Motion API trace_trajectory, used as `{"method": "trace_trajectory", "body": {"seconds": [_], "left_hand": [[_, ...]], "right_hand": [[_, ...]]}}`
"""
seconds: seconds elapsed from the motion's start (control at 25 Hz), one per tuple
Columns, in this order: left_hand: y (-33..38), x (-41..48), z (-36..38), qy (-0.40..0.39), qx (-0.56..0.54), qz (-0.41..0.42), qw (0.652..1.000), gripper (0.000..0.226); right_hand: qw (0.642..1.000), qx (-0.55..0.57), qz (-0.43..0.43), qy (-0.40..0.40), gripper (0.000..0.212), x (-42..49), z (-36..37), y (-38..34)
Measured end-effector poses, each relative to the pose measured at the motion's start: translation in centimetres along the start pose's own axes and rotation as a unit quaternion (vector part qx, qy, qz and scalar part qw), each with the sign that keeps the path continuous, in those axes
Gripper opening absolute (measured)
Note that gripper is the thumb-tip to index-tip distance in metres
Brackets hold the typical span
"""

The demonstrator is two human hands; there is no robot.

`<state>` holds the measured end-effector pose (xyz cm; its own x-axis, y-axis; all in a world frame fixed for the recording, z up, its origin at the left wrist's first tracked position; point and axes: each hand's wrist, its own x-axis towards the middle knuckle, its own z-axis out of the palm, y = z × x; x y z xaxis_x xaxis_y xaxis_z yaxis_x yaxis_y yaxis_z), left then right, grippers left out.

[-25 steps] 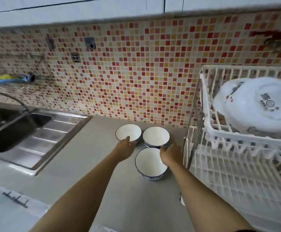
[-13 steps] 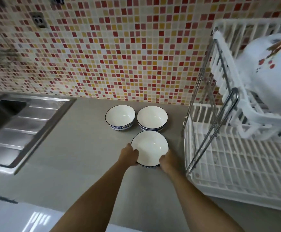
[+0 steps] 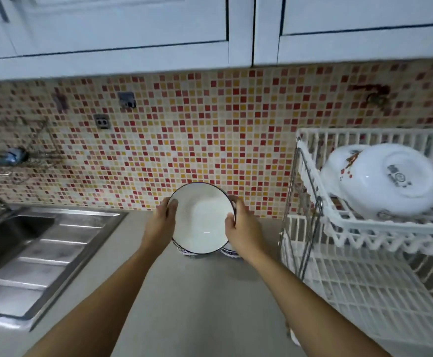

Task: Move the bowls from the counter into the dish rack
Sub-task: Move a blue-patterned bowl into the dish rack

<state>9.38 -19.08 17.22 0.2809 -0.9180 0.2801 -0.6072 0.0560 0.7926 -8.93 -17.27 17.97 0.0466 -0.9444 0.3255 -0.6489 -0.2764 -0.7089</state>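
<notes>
A white bowl with a dark rim (image 3: 201, 217) is lifted off the grey counter (image 3: 174, 300), tilted with its inside facing me. My left hand (image 3: 162, 222) grips its left rim and my right hand (image 3: 241, 228) grips its right rim. Below it, only the blue-patterned bottoms of two other bowls show: one (image 3: 184, 251) under its left side, one (image 3: 229, 252) under its right. The white two-tier dish rack (image 3: 352, 284) stands to the right, its lower tier bare.
A large white bowl (image 3: 383, 181) lies tipped on the rack's upper tier. A steel sink and drainboard (image 3: 37, 256) fill the left. A mosaic tile wall (image 3: 184, 140) runs behind, with white cupboards (image 3: 122, 29) overhead.
Both hands took the nearest bowl by its rim and raised it off the counter, tilting it toward me. My head has tipped up, bringing the cupboards into view.
</notes>
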Motion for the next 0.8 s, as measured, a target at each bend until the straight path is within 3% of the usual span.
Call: {"method": "trace_trajectory", "body": {"seconds": [0.16, 0.32, 0.4, 0.52, 0.64, 0.72, 0.8], "left_hand": [[6.4, -0.8, -3.4, 0.108, -0.156, 0.081, 0.979, 0.034], [13.3, -1.6, -4.5, 0.083, -0.256, 0.163, 0.949, 0.034], [16.8, -1.9, -4.4, 0.060, -0.243, 0.248, 0.936, 0.027], [22.1, -2.7, -3.2, 0.036, -0.153, 0.363, 0.918, 0.045], [26.9, -3.7, -0.3, -0.116, -0.188, 0.390, 0.894, 0.043], [30.1, -4.1, 2.5, -0.247, -0.238, 0.353, 0.871, 0.053], [33.4, -4.9, 5.9, -0.320, -0.286, 0.311, 0.848, 0.061]], "right_hand": [[0.995, 0.008, -0.087, 0.052, 0.050, 0.6, -6.1, -6.1], [0.979, -0.054, -0.155, 0.123, 0.055, 0.4, -13.7, -9.0], [0.967, -0.065, -0.183, 0.166, 0.057, -0.1, -17.3, -8.4], [0.940, -0.079, -0.244, 0.223, 0.058, -0.7, -23.5, -5.5], [0.897, -0.146, -0.309, 0.280, 0.060, -0.9, -30.5, -1.7], [0.864, -0.195, -0.349, 0.306, 0.056, -0.8, -34.8, 1.0], [0.837, -0.256, -0.370, 0.309, 0.062, -0.6, -38.9, 4.5]]}}
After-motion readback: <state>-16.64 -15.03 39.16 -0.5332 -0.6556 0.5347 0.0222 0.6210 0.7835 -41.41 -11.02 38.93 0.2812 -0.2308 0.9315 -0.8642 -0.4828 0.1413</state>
